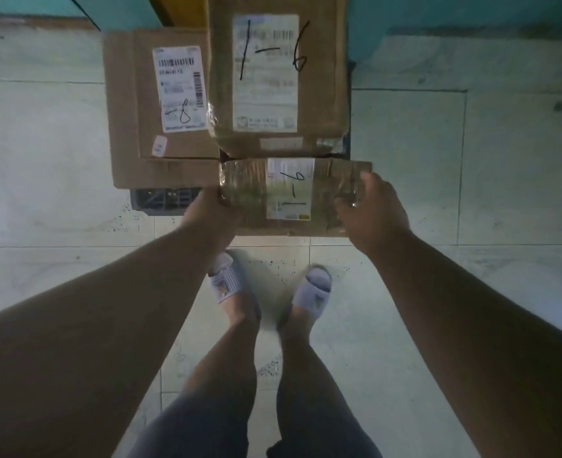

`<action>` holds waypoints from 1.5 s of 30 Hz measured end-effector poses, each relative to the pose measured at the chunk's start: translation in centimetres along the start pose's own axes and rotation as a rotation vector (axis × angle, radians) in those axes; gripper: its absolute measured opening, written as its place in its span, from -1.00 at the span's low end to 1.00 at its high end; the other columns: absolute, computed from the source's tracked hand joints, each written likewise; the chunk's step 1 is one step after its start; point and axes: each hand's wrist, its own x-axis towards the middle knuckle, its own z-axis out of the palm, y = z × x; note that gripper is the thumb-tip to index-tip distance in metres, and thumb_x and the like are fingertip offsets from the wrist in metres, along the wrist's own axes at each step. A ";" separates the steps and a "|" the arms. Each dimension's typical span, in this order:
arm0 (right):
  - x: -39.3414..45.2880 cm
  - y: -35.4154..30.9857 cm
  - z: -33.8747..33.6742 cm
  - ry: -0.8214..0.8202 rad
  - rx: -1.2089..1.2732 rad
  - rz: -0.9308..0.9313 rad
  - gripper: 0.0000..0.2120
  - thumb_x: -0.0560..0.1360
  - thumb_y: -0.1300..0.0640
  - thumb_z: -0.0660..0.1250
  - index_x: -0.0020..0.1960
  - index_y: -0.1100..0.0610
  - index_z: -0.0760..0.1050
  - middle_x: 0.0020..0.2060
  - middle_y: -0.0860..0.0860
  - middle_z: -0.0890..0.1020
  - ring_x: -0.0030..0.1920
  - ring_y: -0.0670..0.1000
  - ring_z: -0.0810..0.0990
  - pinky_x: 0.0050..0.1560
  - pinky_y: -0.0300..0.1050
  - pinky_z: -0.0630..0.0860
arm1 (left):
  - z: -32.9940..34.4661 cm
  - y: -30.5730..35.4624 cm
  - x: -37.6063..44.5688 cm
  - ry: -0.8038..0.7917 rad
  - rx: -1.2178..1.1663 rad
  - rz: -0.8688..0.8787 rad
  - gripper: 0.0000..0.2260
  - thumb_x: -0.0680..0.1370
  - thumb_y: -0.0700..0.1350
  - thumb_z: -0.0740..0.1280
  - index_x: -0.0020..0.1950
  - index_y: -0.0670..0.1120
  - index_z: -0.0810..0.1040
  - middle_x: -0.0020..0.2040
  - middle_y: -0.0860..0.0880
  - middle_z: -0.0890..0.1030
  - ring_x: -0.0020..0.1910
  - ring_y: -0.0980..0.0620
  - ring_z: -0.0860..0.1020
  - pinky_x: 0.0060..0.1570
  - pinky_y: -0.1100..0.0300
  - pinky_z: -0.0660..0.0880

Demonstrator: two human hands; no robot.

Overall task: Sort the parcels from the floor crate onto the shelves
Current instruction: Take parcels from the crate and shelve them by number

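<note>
- A flat cardboard parcel (160, 104) with a white label marked "8" lies at the left, on top of a dark plastic floor crate (164, 200) whose corner shows beneath it.
- The left hand (211, 209) grips the left end of a small taped parcel (292, 196), fingers curled under its edge.
- That small parcel, label marked with a handwritten "9" and a dash, is held level between both hands, just in front of the crate and above the person's slippered feet (269, 285).
- Behind it a larger parcel (278, 74) marked "1-6" rests in the crate.
- The right hand (372, 209) clasps the parcel's right end, thumb on top and fingers wrapped round the corner.
- Pale floor tiles (471, 193) surround everything.
</note>
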 end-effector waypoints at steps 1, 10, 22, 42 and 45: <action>1.0 0.3 0.7 0.005 0.003 0.012 -0.49 0.57 -0.02 0.33 0.45 0.10 0.32 0.24 0.08 0.54 0.16 0.12 0.56 -0.01 -0.14 0.39 | 0.3 -0.1 0.4 0.001 -0.006 -0.009 -0.80 0.42 -0.08 0.29 -0.01 -0.03 0.63 -0.26 -0.09 0.63 -0.37 -0.07 0.49 -0.36 0.13 0.40; -0.3 0.6 0.5 -0.046 0.255 0.081 -0.84 0.57 0.02 0.31 0.11 0.05 0.46 -0.06 0.00 0.61 -0.09 0.04 0.60 -0.04 0.07 0.63 | -0.9 0.3 -2.7 0.014 -0.260 -0.037 -0.80 0.29 -0.14 0.37 -0.14 0.05 0.68 -0.05 -0.18 0.71 0.04 -0.30 0.65 0.10 -0.33 0.56; -20.2 -11.3 -26.1 0.106 0.375 -0.331 -0.53 0.50 -0.07 0.40 0.39 -0.09 0.43 0.13 -0.10 0.58 0.07 -0.07 0.61 0.01 -0.03 0.60 | -11.4 10.7 -29.6 -0.156 -0.805 0.262 -0.72 0.57 -0.09 0.37 0.28 -0.03 0.56 0.14 -0.13 0.69 0.14 -0.18 0.65 0.29 -0.30 0.46; -41.1 -25.6 -57.4 0.523 0.896 -0.828 -0.59 0.41 0.19 0.53 0.21 0.08 0.52 0.04 0.12 0.71 -0.01 0.16 0.72 -0.07 0.22 0.64 | -30.2 39.0 -55.8 -0.372 -0.909 1.099 -0.71 0.52 -0.30 0.36 0.16 0.00 0.53 -0.04 -0.08 0.74 -0.19 -0.05 0.72 -0.25 0.00 0.59; -43.1 -24.7 -58.5 0.736 1.117 -0.858 -0.46 0.29 0.08 0.62 0.22 0.11 0.54 0.04 0.15 0.70 0.01 0.24 0.71 -0.07 0.36 0.60 | -31.5 44.1 -59.5 -0.374 -0.831 1.309 -0.61 0.52 -0.24 0.42 0.30 0.01 0.47 0.09 -0.11 0.70 -0.12 -0.04 0.71 -0.19 0.02 0.62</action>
